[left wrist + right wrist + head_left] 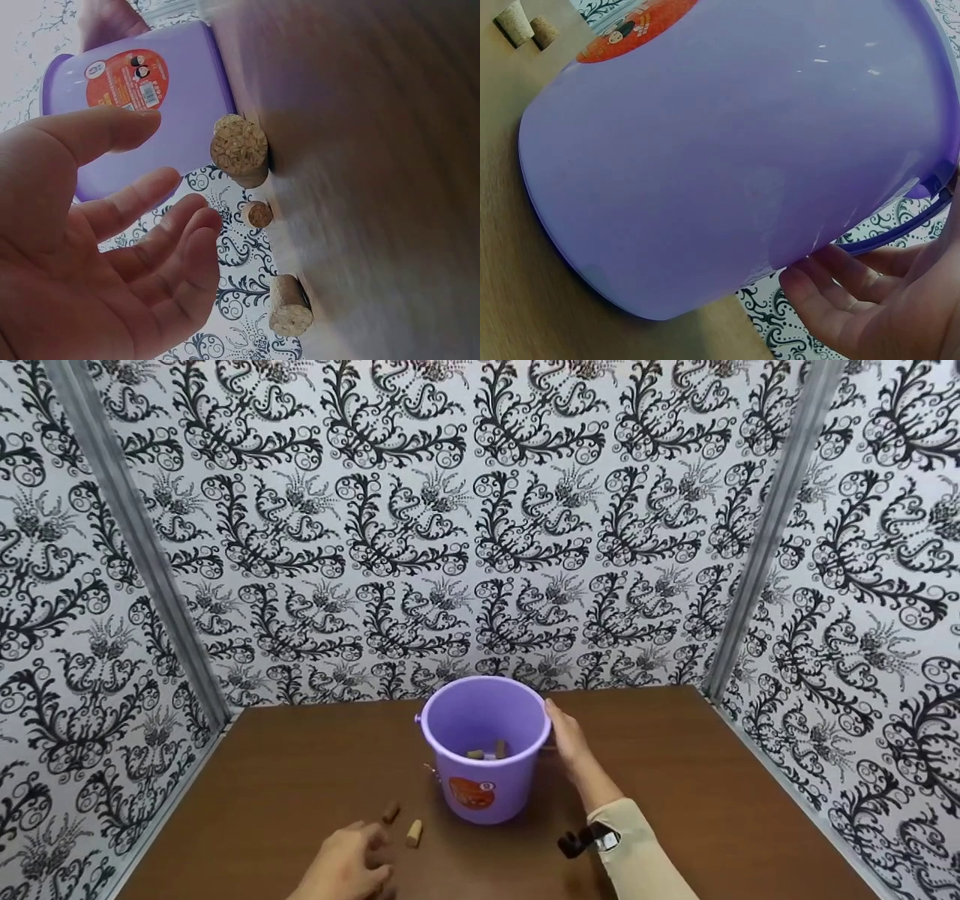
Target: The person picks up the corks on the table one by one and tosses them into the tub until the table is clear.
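A purple bucket [517,784] stands upright on the brown table, with several corks [500,748] lying at its bottom. My right hand [574,742] holds its right side, high up near the rim; in the right wrist view bent fingers [829,296] lie against the wall beside the purple handle [892,232]. Low over the table, left of the bucket, my left hand [341,859] is empty with loosely bent fingers. Near its fingertips lie a dark cork [391,811] and a lighter cork [414,833]. Another cork [291,307] shows in the left wrist view.
Patterned black-and-white walls [480,547] enclose the table [300,765] at the back and both sides, with grey posts [142,525] in the corners. A black strap with a camera mount [581,840] sits on the right wrist.
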`<state>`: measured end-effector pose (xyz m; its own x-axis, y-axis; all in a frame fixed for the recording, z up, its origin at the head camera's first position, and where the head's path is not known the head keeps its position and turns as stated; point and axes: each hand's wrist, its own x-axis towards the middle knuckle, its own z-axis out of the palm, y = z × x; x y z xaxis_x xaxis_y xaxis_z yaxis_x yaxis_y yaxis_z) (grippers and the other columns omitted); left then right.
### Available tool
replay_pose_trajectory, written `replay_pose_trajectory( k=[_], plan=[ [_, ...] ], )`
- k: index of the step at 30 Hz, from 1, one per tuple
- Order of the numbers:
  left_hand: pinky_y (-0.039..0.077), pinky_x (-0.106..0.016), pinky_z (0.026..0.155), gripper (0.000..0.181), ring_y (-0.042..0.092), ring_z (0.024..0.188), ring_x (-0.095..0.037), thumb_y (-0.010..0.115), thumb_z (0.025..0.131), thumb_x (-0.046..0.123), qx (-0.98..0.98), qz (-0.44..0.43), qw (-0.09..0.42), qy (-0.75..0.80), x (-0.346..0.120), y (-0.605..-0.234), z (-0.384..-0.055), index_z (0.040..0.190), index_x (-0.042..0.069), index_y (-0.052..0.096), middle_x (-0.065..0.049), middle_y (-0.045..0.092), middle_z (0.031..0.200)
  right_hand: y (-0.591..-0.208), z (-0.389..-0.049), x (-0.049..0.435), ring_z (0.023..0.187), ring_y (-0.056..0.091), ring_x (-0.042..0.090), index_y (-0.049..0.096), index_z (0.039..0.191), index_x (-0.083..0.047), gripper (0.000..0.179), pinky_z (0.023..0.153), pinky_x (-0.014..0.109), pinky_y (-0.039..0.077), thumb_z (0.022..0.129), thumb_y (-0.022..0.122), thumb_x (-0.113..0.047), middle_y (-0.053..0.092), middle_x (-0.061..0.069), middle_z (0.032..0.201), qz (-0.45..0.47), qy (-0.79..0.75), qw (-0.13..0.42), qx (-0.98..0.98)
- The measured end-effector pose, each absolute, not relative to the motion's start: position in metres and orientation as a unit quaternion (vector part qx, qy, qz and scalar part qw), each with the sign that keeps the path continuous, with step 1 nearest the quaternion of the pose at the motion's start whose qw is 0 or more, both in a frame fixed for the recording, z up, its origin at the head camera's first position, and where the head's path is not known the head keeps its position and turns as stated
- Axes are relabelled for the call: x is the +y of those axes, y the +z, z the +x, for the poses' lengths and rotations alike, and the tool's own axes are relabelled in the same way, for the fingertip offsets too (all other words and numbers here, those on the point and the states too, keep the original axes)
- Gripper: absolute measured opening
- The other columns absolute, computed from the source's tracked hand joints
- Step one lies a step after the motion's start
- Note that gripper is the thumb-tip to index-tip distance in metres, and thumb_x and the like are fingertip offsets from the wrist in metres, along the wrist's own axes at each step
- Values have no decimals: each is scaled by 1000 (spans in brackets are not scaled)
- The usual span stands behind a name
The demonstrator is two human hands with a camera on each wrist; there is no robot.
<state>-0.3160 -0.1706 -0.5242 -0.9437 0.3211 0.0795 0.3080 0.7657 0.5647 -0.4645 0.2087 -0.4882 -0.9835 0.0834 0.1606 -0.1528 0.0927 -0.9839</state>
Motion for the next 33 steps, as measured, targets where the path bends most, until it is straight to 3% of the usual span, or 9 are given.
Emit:
replay_pose_trajectory(
  k=[7,13,15,18,22,26,29,33],
  plan=[
    [59,-49,75,27,68,93,-26,87,85,14,936,153,46,314,-168,-528,-319,107,8,71,-8,69,102,-490,-467,210,116,67,36,67,132,10,58,97,32,49,114,39,-37,72,30,125,28,665,99,-739],
    [53,-34,71,18,60,84,-14,86,84,12,934,161,69,312,-170,-531,-318,92,14,70,0,64,91,-490,-465,209,118,67,38,66,133,11,60,96,32,51,115,38,-38,71,31,127,33,667,94,-738],
    [53,-35,70,17,59,82,-14,86,83,13,932,170,70,313,-171,-532,-318,90,15,70,1,63,90,-490,-466,209,114,68,37,66,133,12,60,93,32,52,115,38,-38,71,32,125,36,673,90,-733],
    [59,-51,88,15,64,90,-24,87,84,12,931,177,75,310,-172,-535,-321,87,14,72,1,66,88,-489,-465,208,108,70,32,66,132,12,58,91,32,54,115,37,-35,71,32,123,48,674,91,-731],
    [44,-74,108,15,64,116,-48,88,85,9,935,164,96,299,-173,-546,-331,87,16,74,1,72,90,-490,-464,208,104,70,27,66,131,12,58,90,32,54,115,36,-34,72,31,121,59,678,92,-727],
    [41,-75,111,18,51,135,-59,87,85,9,933,152,111,306,-183,-581,-352,85,23,75,6,72,89,-490,-463,208,101,71,25,66,131,13,58,89,33,55,115,36,-35,73,30,119,56,685,87,-721],
    [42,-75,111,19,50,138,-59,87,85,9,934,145,117,304,-187,-592,-358,86,25,75,7,71,89,-490,-463,208,103,71,26,66,132,12,59,90,33,55,115,36,-35,73,30,120,55,684,85,-722],
    [42,-74,111,18,46,140,-61,84,85,5,938,126,123,298,-182,-581,-351,88,19,73,-1,72,95,-491,-465,208,107,71,31,66,133,11,58,92,35,56,116,37,-36,72,30,122,60,692,78,-715]
  ],
)
